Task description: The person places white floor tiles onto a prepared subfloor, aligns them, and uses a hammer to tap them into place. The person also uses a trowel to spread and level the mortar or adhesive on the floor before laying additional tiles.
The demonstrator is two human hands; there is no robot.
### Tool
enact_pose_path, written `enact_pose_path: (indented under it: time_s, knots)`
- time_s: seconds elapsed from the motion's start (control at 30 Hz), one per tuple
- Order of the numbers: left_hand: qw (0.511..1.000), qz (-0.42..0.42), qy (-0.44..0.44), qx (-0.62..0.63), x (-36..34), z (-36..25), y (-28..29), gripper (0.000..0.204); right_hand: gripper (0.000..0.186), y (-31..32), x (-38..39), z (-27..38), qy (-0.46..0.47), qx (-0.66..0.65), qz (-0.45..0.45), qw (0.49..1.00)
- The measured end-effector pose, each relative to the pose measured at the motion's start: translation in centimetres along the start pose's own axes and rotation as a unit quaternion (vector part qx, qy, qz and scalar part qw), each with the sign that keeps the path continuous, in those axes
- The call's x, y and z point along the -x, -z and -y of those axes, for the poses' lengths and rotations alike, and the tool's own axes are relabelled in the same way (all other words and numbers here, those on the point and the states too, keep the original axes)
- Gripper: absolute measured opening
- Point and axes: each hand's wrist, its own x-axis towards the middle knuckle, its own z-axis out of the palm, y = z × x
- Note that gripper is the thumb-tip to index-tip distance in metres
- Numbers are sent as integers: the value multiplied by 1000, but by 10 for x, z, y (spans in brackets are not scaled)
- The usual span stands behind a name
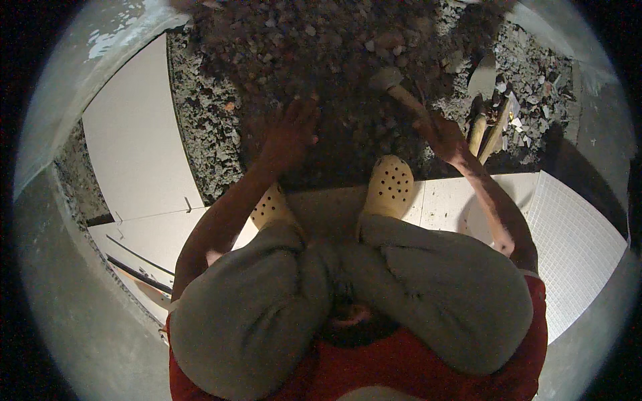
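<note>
Right hand (445, 137) is closed around a wooden handle; the hammer (394, 85) is held out ahead, its pale head low over the rubble (321, 60). Whether the head touches the rubble cannot be told. Left hand (291, 134) is open, fingers spread, palm laid flat on the rubble just ahead of the left shoe.

Rubble: dark, broken stone and mortar bits, spread across the floor ahead of both hands. Just right of the right hand, a trowel (483, 79) and wooden-handled tools (487, 130) are seen lying on the debris.

Person is squatting: yellow perforated clogs (390, 187) set on pale tiles (441, 200) at the rubble's edge, grey trousers, red top. A large white slab (137, 140) is laid at left; a white small-tile sheet (575, 247) at right.
</note>
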Motion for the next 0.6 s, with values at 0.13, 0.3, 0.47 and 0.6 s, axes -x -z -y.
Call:
enact_pose_path:
  time_s: [0.13, 0.3, 0.47, 0.6]
  knots:
    - [997, -67, -28, -28, 0, -3, -6, 69, 50, -16, -2, -13, -18, -48, -60, 997]
    - [999, -32, -24, -30, -9, 8, -10, 67, 51, -17, -29, 3, 154, 44, -99, 982]
    - [997, -41, -37, -50, -5, 5, -11, 69, 53, -2, -17, 27, -39, -36, -76, 996]
    - [995, -46, -41, -75, -1, 0, -8, 69, 52, -4, -37, 16, -135, -86, -137, 978]
